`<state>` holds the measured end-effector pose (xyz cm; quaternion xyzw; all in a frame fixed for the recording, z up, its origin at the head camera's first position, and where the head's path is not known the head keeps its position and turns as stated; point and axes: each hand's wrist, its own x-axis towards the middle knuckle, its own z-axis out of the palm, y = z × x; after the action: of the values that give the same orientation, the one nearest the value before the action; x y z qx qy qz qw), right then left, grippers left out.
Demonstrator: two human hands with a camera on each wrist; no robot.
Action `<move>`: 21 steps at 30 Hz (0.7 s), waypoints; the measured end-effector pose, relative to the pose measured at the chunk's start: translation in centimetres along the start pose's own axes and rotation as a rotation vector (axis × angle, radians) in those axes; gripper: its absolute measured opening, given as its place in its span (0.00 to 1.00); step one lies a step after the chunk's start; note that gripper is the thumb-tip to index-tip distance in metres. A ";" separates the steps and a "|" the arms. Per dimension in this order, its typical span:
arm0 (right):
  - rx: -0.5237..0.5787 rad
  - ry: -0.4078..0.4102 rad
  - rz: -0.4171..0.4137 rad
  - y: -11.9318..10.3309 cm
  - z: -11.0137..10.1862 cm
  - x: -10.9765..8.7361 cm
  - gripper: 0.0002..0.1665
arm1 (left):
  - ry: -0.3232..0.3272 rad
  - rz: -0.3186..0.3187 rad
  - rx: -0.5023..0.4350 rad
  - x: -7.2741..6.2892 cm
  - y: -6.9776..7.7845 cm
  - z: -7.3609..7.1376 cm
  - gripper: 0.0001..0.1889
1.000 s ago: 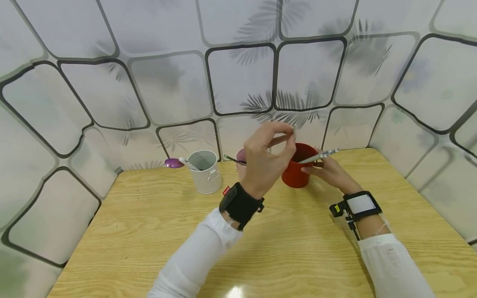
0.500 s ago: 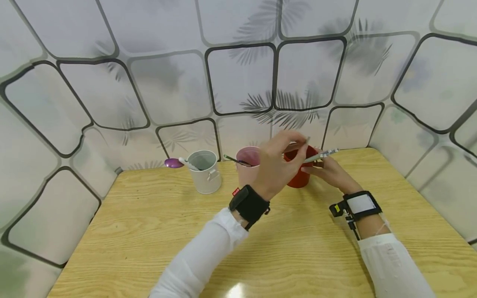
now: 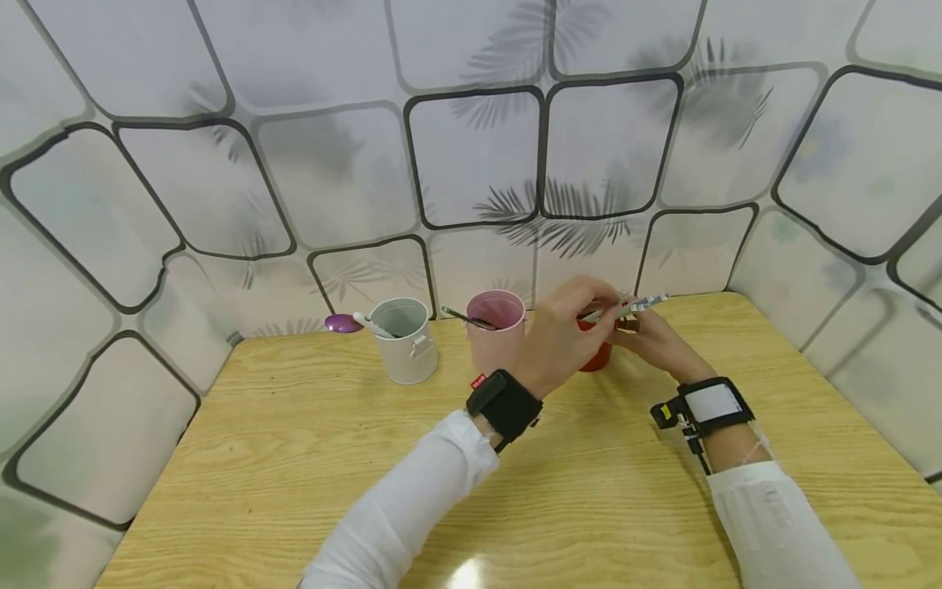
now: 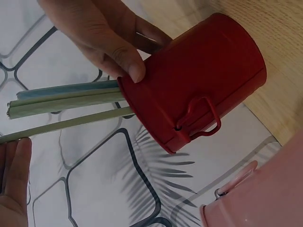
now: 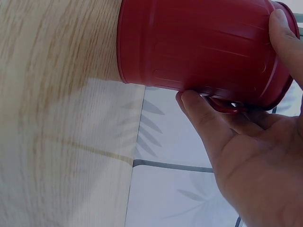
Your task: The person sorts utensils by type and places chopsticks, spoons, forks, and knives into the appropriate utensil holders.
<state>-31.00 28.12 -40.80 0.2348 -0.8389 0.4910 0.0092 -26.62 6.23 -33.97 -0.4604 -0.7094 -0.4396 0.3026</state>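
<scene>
A red metal cup [image 3: 599,356] stands on the wooden table [image 3: 294,425] with several pencils [image 3: 637,307] leaning out of it to the right. My right hand [image 3: 651,337] grips the cup from the right, fingers curled round its wall [image 5: 203,47] and thumb on the rim. My left hand [image 3: 589,304] hovers over the cup's mouth and pinches the top end of a thin pencil [image 4: 66,124] whose other end is inside the cup [image 4: 199,80]. Two thicker green pencils [image 4: 61,97] stick out beside it. Most of the cup is hidden behind my left hand in the head view.
A pink cup [image 3: 496,331] with a dark stick in it stands just left of the red one. Further left is a white cup [image 3: 403,342] holding a white pen, with a purple spoon [image 3: 343,322] behind it. A patterned wall [image 3: 471,147] closes the table's far edge.
My left hand has moved down and to the right, from above the pink cup to the red cup's mouth, lowering the thin pencil into it. The right hand kept its hold.
</scene>
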 end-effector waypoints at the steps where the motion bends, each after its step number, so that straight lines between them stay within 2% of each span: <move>1: -0.002 -0.001 -0.007 0.0 0.0 0.0 0.31 | -0.009 -0.003 0.007 -0.1 0.0 0.1 0.05; 4: -0.013 -0.003 -0.025 -0.1 0.0 0.0 0.31 | -0.029 -0.013 0.027 -0.2 -0.1 0.5 0.06; 9: -0.026 0.003 -0.009 0.0 0.0 0.0 0.32 | -0.044 -0.043 0.047 -0.5 -0.5 0.9 0.06; 21: -0.033 -0.005 0.026 -0.1 -0.2 0.0 0.30 | -0.075 -0.097 0.030 -1.2 -1.6 1.8 0.08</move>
<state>-31.00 28.19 -40.60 0.2249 -0.8499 0.4766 0.0048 -27.63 7.06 -36.33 -0.4371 -0.7481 -0.4256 0.2611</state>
